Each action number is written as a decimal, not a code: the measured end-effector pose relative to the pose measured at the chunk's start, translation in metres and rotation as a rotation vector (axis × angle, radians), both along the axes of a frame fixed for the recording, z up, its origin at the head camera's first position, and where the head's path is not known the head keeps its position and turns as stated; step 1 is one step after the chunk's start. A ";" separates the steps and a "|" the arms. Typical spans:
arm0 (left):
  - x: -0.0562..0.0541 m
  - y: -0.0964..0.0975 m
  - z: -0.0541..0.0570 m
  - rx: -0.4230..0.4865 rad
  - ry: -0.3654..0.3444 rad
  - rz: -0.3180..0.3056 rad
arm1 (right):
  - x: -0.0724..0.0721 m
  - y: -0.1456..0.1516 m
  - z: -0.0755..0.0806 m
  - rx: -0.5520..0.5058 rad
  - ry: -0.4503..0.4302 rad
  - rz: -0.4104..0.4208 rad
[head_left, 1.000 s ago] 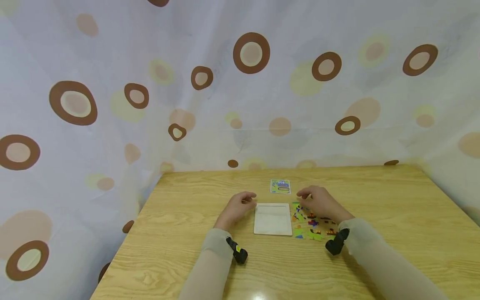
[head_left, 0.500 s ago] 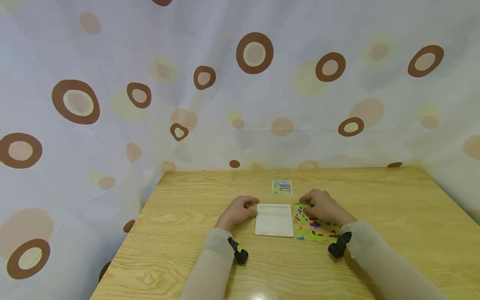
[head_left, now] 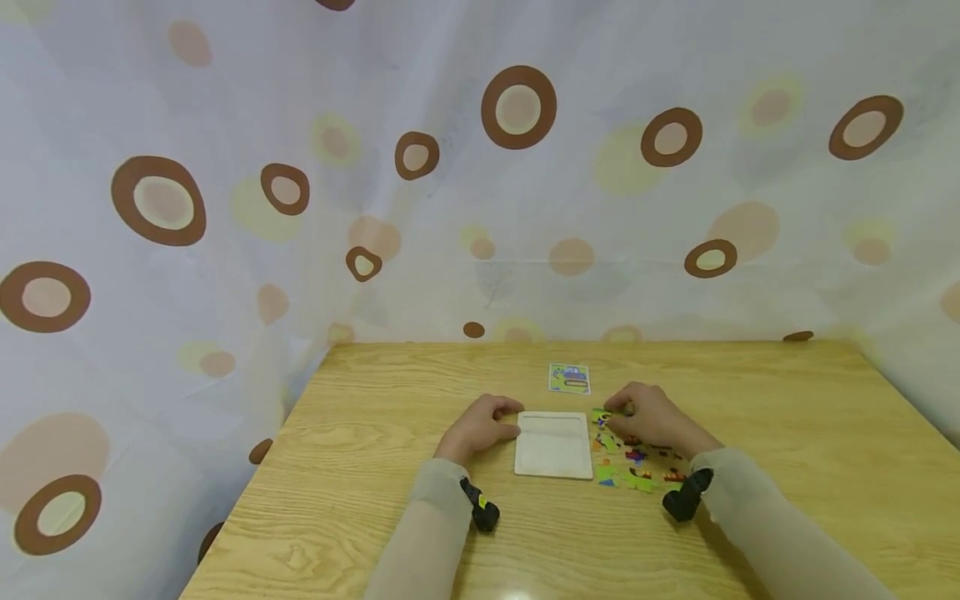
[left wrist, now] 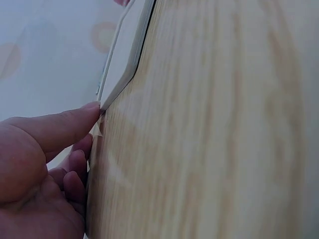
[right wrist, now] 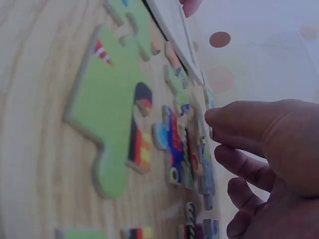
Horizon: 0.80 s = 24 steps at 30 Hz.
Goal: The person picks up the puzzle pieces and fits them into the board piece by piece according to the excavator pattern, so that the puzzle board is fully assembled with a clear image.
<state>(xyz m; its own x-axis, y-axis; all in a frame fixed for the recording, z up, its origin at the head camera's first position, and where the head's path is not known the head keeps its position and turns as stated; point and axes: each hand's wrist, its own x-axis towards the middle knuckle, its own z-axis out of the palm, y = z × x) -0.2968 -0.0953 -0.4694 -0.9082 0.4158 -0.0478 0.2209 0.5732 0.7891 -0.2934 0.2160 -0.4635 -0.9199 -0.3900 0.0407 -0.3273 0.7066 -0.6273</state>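
Observation:
In the head view, a white square puzzle tray (head_left: 553,445) with a raised rim lies on the table. My left hand (head_left: 480,429) is at its left side, thumb straight against the edge; the left wrist view has the thumb tip (left wrist: 94,106) at the tray's corner. Right of the tray, several wooden jigsaw pieces (head_left: 639,480) are spread out, printed green, red and blue. Over their far rows is my right hand (head_left: 654,417). Its thumb and forefinger pinch a small green jigsaw piece (right wrist: 209,96), partly hidden by the thumb.
A printed picture card (head_left: 569,378) lies beyond the tray. The wooden table (head_left: 390,392) reaches back to a hanging white sheet (head_left: 480,183) with brown and yellow circles. A black camera is strapped to each wrist.
My left hand has come in against the tray's edge. My right hand has lowered onto the far pieces, its thumb and forefinger now at one of them. The head view has shifted slightly.

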 end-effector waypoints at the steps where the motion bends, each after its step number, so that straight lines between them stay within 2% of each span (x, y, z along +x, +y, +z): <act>1: 0.000 0.000 0.000 -0.002 -0.001 -0.001 | 0.000 0.001 0.000 -0.011 -0.005 0.005; 6: 0.001 0.001 -0.001 -0.017 -0.003 0.008 | 0.001 -0.004 0.002 -0.085 -0.048 0.009; 12: -0.001 -0.001 0.000 -0.028 0.000 0.015 | 0.004 -0.019 0.006 -0.178 -0.047 0.070; 20: -0.001 -0.001 0.000 -0.025 -0.041 0.043 | 0.003 -0.047 -0.001 -0.153 -0.016 0.143; 24: -0.002 0.001 -0.002 -0.027 -0.024 0.035 | 0.003 -0.060 -0.002 -0.126 -0.047 0.099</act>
<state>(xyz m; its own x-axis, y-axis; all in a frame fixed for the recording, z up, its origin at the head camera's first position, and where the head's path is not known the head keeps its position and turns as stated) -0.2992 -0.0941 -0.4714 -0.9205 0.3823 -0.0809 0.1814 0.6013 0.7781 -0.2901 0.1556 -0.4654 -0.8794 -0.4732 0.0526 -0.3594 0.5873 -0.7252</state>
